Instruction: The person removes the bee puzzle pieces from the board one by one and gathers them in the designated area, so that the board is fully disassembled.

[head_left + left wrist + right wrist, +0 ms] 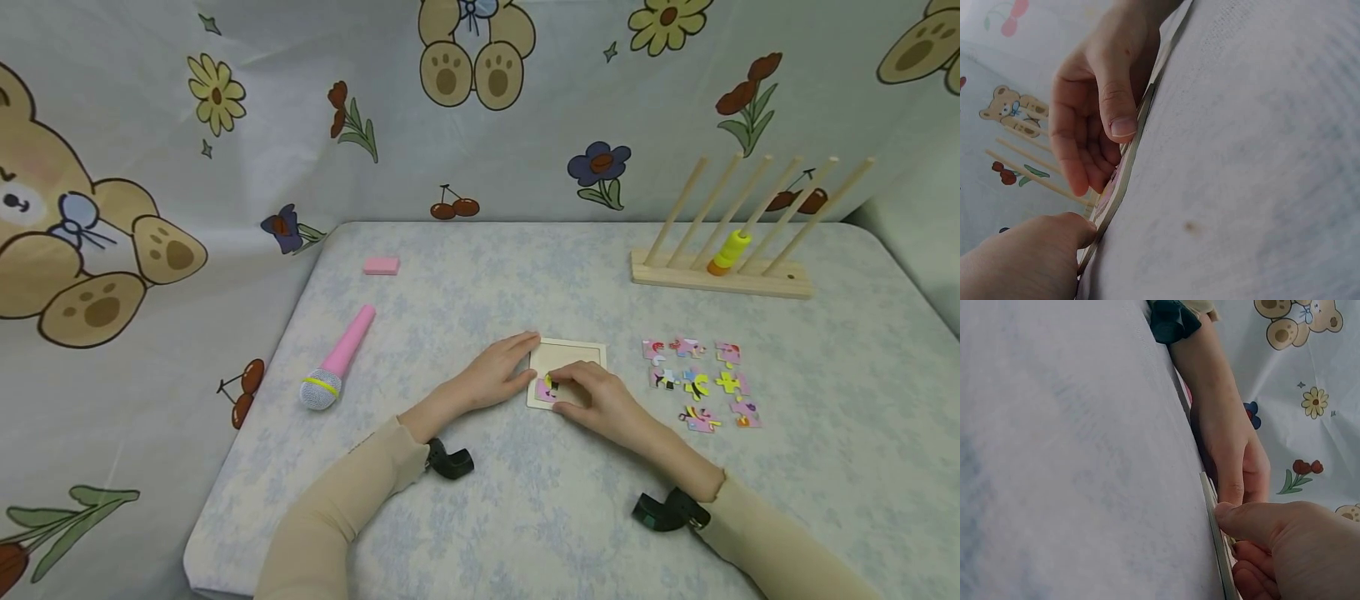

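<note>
A shallow wooden puzzle tray (570, 350) lies on the table between both hands. One pink puzzle piece with yellow and black print (546, 392) sits flat in its near left corner. My left hand (495, 375) rests along the tray's left side, fingers extended towards the far corner and thumb by the near one. My right hand (600, 400) bends over the tray, its fingertips at the piece and the thumb at the near rim. In the left wrist view a gap shows between the right thumb (1116, 106) and the other fingers. Several loose puzzle pieces (696, 385) lie right of the tray.
A wooden rack with upright rods (720, 282) stands at the back right, yellow and orange beads on one rod. To the left lie a pink toy microphone (345, 350) and a pink block (381, 266). A printed cloth (495, 158) hangs behind the table.
</note>
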Available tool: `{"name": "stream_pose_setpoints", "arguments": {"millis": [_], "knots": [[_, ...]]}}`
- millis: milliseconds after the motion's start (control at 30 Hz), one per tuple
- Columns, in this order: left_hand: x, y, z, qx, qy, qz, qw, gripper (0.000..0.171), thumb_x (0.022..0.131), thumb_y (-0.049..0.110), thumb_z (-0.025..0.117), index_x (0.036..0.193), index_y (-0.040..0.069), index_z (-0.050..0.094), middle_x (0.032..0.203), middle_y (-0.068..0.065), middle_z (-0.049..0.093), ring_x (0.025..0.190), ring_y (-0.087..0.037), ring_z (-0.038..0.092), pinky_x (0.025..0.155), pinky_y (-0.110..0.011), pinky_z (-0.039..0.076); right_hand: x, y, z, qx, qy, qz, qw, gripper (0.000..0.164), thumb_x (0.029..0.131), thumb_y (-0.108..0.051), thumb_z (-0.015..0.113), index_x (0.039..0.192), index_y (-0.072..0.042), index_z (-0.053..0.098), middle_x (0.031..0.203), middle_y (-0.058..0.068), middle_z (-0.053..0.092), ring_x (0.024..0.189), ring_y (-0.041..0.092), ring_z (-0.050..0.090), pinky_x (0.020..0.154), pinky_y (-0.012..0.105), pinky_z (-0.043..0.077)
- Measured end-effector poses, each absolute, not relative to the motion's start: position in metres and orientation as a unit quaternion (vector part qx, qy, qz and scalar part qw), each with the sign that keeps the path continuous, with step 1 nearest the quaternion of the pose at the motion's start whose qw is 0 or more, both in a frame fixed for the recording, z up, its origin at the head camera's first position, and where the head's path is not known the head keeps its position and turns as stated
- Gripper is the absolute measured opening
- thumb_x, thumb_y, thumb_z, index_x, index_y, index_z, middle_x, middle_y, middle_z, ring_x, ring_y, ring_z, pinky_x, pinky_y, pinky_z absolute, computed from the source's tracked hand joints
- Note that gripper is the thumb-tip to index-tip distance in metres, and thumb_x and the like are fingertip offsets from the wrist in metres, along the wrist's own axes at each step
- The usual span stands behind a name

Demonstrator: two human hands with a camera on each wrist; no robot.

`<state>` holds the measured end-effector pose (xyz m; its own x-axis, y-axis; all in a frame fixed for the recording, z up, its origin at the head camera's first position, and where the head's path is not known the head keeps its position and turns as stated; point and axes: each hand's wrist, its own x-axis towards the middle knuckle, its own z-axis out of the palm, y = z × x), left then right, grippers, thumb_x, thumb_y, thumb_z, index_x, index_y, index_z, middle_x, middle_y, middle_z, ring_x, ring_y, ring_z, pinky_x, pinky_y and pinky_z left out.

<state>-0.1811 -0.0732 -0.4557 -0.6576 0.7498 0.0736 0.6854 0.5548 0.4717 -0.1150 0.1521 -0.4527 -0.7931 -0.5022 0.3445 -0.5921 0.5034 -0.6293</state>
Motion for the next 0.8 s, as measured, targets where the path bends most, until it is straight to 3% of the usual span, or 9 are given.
{"name": "stream_pose_setpoints", "arguments": {"millis": [367,800], "knots": [[-0.1809,-0.0737,-0.455,0.411,0.876,0.242,0.072,0.057,0.1,0.026,0.048,0.147,0.001,0.029,0.15,-0.013,0.029,0.138,-0.024,0.026,0.111,-0.035,0.022,-0.115,0.1495,-0.4532,0.323,-0.853,0.406,0.064,0.038,0.08,-0.007,0.076,0.114,-0.004,0.061,0.109,0.002,0.06,0.098,0.015,0.058,0.085,0.031,0.049],[-0.1814,-0.073,-0.4568,0.412,0.877,0.239,0.064,0.057,0.099,0.026,0.049,0.146,0.0,0.03,0.15,-0.013,0.031,0.137,-0.024,0.027,0.111,-0.034,0.022,-0.1155,0.1483,-0.4531,0.33,-0.842,0.418,0.083,0.036,0.08,-0.001,0.074,0.114,-0.002,0.061,0.106,0.005,0.061,0.092,0.018,0.061,0.079,0.032,0.052]]}}
